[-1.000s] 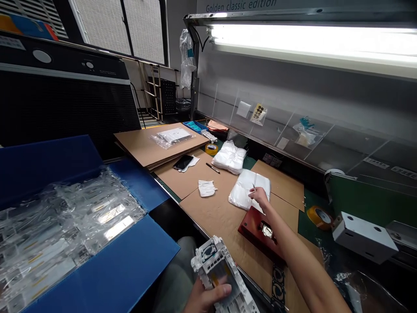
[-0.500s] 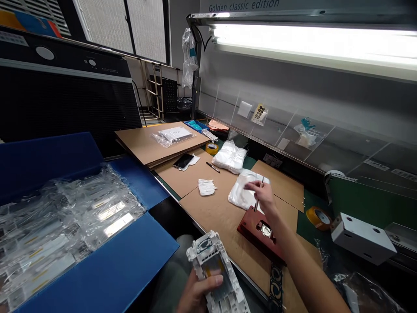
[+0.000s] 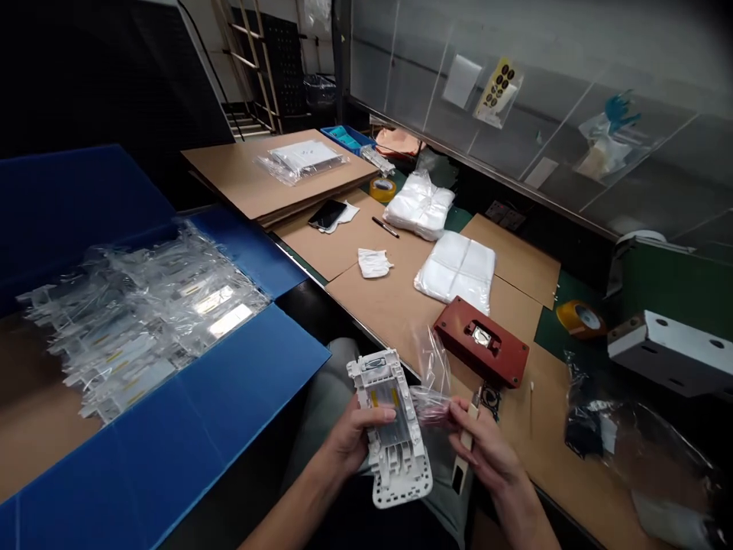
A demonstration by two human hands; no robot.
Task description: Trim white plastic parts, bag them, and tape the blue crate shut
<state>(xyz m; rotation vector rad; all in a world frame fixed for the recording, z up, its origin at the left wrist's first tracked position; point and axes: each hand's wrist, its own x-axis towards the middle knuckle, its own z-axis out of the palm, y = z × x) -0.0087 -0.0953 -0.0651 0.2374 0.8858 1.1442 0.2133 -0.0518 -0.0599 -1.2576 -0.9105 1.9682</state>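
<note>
My left hand (image 3: 350,439) grips a white plastic frame part (image 3: 392,425) over my lap, thumb across its face. My right hand (image 3: 485,451) is closed on a clear plastic bag (image 3: 431,374) beside that part, and a thin stick-like tool (image 3: 465,439) lies along its fingers. A red-brown fixture block (image 3: 482,351) with a metal insert sits on the cardboard just beyond my hands. Two stacks of white bags (image 3: 458,269) lie further back.
An open blue box (image 3: 188,451) full of bagged white parts (image 3: 143,321) stands at my left. Cardboard sheets (image 3: 378,302) cover the bench, with a phone (image 3: 326,215), a pen (image 3: 385,227), yellow tape rolls (image 3: 579,318) and a white metal bracket (image 3: 670,353) at right.
My right hand came back from the white bag stack to my lap, now holding a clear bag next to the white part. The view tilted downward.
</note>
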